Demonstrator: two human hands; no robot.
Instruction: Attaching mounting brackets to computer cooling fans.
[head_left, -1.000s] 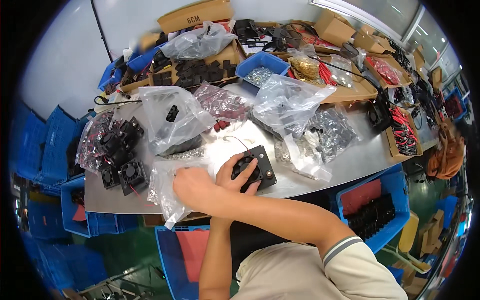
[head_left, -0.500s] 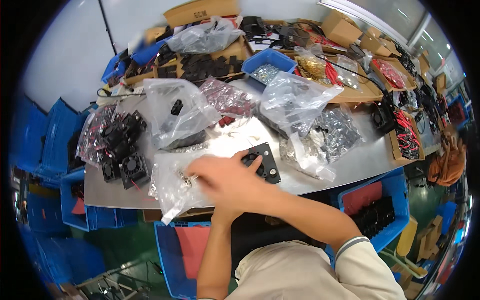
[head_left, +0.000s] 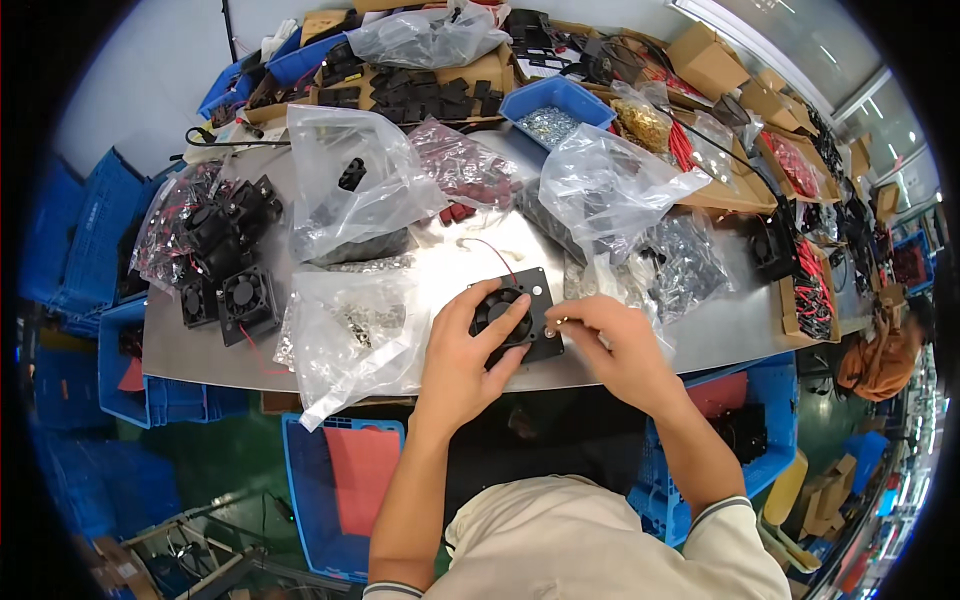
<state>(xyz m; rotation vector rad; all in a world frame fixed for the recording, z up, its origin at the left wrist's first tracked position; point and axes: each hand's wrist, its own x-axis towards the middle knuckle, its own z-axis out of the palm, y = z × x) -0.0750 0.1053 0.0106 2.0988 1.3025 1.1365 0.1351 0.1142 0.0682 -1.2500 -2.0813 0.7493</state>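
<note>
A black cooling fan (head_left: pixel 497 312) lies on a black plate (head_left: pixel 543 348) at the table's front edge. A thin red wire trails from its far side. My left hand (head_left: pixel 462 355) grips the fan, with fingers over its top and the thumb along its near side. At the plate's right edge, my right hand (head_left: pixel 628 350) has thumb and forefinger pinched together by a small shiny round part (head_left: pixel 550 332). What the fingertips hold is too small to make out. Left of my left hand is a clear plastic bag (head_left: pixel 350 330) with small metal parts inside.
More black fans (head_left: pixel 245 295) are piled at the table's left. Several clear bags of parts cover the middle, and a blue bin (head_left: pixel 555 95) of small metal pieces stands behind them. Blue crates (head_left: pixel 300 500) sit below the front edge. Another person (head_left: pixel 880 355) is at far right.
My right hand has moved right, from over the clear bag to the plate's right edge. The crossed arms are now apart, and my left hand shows on the fan.
</note>
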